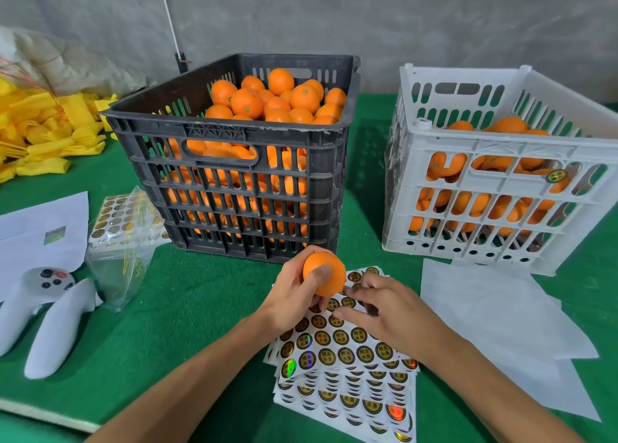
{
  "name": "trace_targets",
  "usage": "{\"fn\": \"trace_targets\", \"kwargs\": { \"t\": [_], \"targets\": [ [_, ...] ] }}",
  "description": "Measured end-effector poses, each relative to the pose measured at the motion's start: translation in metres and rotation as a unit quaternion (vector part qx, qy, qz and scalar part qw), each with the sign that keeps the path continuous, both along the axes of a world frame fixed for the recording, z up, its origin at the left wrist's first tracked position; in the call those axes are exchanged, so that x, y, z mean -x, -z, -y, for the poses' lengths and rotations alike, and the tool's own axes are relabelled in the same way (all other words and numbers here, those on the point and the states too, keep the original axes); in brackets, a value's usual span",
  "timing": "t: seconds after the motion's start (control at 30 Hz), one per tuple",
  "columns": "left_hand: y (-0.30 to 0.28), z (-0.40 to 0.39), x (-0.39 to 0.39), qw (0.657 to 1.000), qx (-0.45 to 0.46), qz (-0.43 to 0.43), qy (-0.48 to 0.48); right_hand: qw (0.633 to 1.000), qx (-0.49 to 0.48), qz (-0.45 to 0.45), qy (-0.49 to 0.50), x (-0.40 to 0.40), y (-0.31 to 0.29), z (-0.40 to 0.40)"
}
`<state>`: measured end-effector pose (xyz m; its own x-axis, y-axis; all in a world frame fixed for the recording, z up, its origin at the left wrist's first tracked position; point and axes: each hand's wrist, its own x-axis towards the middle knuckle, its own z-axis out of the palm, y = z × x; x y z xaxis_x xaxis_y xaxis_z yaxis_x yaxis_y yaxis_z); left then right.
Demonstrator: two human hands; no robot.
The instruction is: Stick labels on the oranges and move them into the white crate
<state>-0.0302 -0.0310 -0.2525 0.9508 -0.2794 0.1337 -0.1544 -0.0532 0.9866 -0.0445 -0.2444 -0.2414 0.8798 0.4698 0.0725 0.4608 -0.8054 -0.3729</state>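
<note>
Green felt covers the desk [187,309]. Above the label sheets [347,352], the left hand [294,300] grips one orange [324,273], firm, round and likely to roll, best cupped around its middle. The right hand [384,312] picks at a label, fingers curled.

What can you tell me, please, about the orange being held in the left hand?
The orange is round, smooth-skinned and evenly bright orange, with no label showing on the side we see. The left hand grips it from below and behind, its thumb pressed across the front. It is held above the top edge of the sticker sheets, just in front of the black crate, with the right hand close beside it.
</note>
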Motion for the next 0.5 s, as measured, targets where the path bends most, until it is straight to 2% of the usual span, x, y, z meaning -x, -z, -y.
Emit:
{"fn": "trace_targets", "kwargs": {
  "t": [0.13, 0.27, 0.43, 0.5],
  "targets": [
    [0.002, 0.0, 0.0, 1.0, -0.003, 0.002, -0.005, 1.0, 0.022, 0.005, -0.015, 0.005, -0.005, -0.001],
    [0.003, -0.002, -0.001, 1.0, 0.008, -0.002, -0.014, 0.995, 0.063, 0.048, -0.056, 0.006, -0.01, 0.0],
    [0.005, -0.002, -0.001, 1.0, 0.014, -0.012, -0.023, 0.993, 0.044, 0.088, -0.07, 0.008, -0.01, -0.002],
    [0.005, -0.002, -0.003, 0.999, 0.017, -0.018, -0.024, 0.994, 0.028, 0.076, -0.068, 0.007, -0.009, 0.0]
  ]
}}
